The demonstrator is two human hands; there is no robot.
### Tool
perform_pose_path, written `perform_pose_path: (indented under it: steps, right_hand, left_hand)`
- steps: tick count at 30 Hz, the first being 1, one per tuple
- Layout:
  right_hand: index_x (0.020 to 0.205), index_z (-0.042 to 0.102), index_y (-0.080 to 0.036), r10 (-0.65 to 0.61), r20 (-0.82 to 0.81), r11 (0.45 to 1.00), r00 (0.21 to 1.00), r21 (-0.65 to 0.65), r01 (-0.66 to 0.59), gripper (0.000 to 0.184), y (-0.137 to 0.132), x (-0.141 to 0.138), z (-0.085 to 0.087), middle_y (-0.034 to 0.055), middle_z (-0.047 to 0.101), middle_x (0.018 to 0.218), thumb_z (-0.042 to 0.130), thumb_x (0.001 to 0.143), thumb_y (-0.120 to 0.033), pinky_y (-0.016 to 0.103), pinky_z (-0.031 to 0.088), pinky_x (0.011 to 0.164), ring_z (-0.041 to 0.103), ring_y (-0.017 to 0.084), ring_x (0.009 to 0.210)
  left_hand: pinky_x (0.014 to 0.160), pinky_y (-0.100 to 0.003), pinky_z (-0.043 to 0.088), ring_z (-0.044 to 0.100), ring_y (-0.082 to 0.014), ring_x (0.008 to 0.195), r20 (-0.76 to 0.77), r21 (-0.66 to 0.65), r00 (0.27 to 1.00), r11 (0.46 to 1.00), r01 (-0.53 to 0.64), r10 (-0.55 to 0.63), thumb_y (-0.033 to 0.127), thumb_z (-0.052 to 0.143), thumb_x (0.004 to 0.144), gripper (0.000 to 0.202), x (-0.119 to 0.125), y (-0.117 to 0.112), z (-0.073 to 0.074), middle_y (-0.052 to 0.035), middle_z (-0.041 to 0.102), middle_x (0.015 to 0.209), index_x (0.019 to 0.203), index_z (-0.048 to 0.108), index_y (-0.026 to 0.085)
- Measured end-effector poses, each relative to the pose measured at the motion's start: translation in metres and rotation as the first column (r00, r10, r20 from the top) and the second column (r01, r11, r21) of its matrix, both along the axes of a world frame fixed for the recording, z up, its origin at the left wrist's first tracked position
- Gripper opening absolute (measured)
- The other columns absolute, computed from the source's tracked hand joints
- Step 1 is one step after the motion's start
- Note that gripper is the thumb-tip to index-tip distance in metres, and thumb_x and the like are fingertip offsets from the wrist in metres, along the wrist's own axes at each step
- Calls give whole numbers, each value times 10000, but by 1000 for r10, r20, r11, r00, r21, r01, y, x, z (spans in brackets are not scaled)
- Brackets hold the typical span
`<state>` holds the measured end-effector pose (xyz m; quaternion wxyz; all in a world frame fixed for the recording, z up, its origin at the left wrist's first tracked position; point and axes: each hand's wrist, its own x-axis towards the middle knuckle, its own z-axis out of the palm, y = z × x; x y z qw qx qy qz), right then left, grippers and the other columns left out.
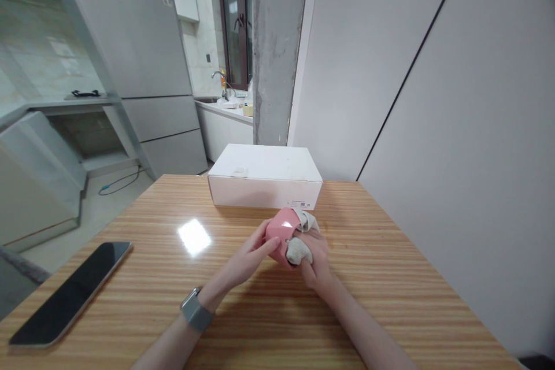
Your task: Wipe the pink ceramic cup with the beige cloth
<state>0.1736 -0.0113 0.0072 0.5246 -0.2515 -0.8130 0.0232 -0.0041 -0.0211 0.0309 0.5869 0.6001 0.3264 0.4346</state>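
Note:
My left hand (249, 257) grips a small pink object (281, 234) by its left side, just above the wooden table (390, 277). A grey watch sits on that wrist. My right hand (318, 260) holds a pale grey cloth (299, 248) pressed against the right side of the pink object. Part of the cloth drapes over the top of it. Both hands meet at the table's middle, just in front of a white cardboard box (266, 176).
A dark phone (71, 292) lies face up near the table's left front edge. The white box stands at the table's far edge. A white wall runs along the right. Beyond the table are a refrigerator (143, 63), a concrete pillar and a kitchen counter with a tap.

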Motion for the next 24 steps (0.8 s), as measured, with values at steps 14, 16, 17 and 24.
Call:
perform_pose_path:
  steps: [14,16,17,24]
  right_hand:
    - [926,563,-175,96,186,994,978,28,-103,291,-4,-12,-6,72,613,718,325,869,-333,391,448,733,579,226,720]
    - [898,561,-182,91,174,995,980,18,-95,277,-4,-11,-6,63,604,696,321,867,-317,386,443,729,569,219,698]
    - [885,560,-186,86,169,996,982,14,-90,269,-4,-11,-6,59,602,691,321,867,-310,382,440,726,564,214,688]
    - [901,564,-196,42,101,999,994,20,-44,219,-3,-6,-2,55,629,720,366,845,-270,361,433,694,581,212,692]
  left_hand:
    - [978,-340,386,569,-217,1043,-87,-6,980,984,-179,178,455,447,874,393,5,9,-4,-54,676,1073,1017,641,144]
    - [994,-340,378,569,-221,1068,-131,50,978,986,-160,165,440,432,894,399,3,7,-2,-56,671,1117,1065,639,146]
    - [994,-340,380,569,-223,1072,-143,62,975,985,-163,170,440,435,895,400,3,6,-2,-58,670,1124,1077,636,146]
    - [1045,-328,341,501,-225,1194,-70,29,992,995,-99,101,437,490,877,447,2,3,-4,-65,587,1277,1226,544,163]
